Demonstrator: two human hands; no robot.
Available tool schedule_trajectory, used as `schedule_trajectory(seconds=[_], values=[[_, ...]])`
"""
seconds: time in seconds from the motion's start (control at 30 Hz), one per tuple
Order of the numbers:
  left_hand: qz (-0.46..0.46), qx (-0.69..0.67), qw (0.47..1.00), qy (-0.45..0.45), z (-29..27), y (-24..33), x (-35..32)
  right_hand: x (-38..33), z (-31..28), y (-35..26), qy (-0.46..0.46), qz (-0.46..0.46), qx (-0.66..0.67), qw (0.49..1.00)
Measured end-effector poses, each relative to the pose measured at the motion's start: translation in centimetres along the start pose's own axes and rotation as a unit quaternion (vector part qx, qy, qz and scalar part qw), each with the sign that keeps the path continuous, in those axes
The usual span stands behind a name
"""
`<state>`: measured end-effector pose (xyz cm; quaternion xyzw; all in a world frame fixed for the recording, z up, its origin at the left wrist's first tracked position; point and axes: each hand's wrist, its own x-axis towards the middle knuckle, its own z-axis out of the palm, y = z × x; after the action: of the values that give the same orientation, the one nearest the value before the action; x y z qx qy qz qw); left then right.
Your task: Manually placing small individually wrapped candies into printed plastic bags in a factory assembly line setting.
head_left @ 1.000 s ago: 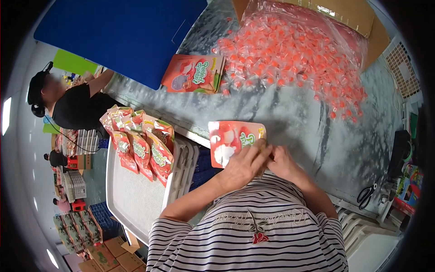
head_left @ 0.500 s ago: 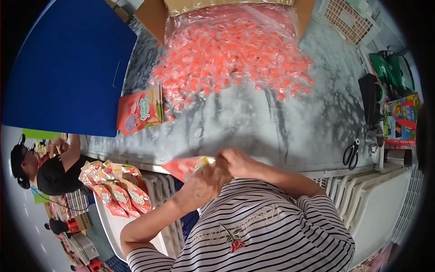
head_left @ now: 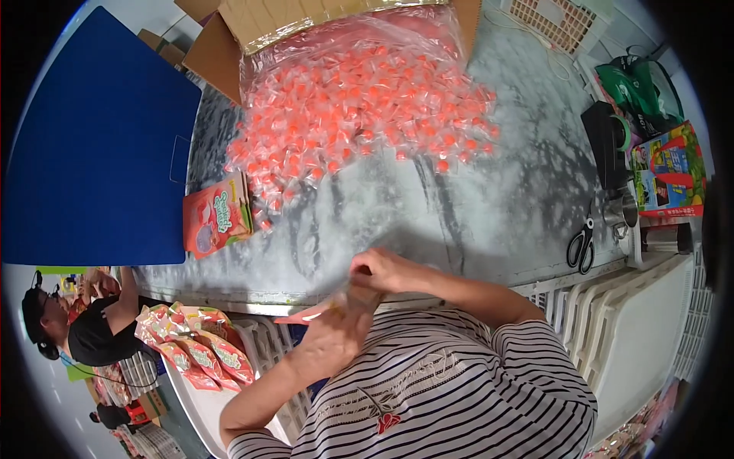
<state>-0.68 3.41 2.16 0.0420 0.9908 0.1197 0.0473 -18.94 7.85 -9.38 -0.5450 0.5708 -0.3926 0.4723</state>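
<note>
At the table's front edge, close to my body, my left hand is closed around a red printed candy pouch, seen nearly edge-on. My right hand meets it at the pouch's upper end, fingers curled in a pinch; the spot they grip is partly hidden. Beyond both hands a wide heap of individually wrapped red candies spreads from a plastic-lined cardboard box. A small stack of flat pouches lies left of the heap. Several plumper pouches rest on a white tray at my left.
A big blue panel stands at the left, with a co-worker in black below it. Black-handled scissors, a metal cup and a black box lie at the right. Stacked white trays stand at my right.
My view has shifted, so the table contents sit further left. The pouch has turned from showing its broad face to nearly edge-on, and both hands remain on it.
</note>
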Motion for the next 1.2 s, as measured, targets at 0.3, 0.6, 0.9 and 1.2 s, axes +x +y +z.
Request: schedule_trajectory(seconds=[0.3,0.6,0.9,1.2], values=[[-0.237,-0.066,0.955,0.165,0.1,0.4,0.1,1.5,-15.7,4.3,0.389,-0.055,-0.409,0.824],[-0.291,-0.068,0.933,0.199,0.1,0.6,-1.2,-0.3,-11.7,5.1,0.385,-0.098,-0.116,0.910],[-0.361,-0.083,0.897,0.243,-1.7,-0.5,-3.6,-4.8,-12.5,6.2,0.434,-0.024,0.012,0.900],[-0.362,-0.088,0.904,0.208,-0.4,0.0,-3.3,-3.4,-10.6,3.5,0.369,-0.055,-0.061,0.926]])
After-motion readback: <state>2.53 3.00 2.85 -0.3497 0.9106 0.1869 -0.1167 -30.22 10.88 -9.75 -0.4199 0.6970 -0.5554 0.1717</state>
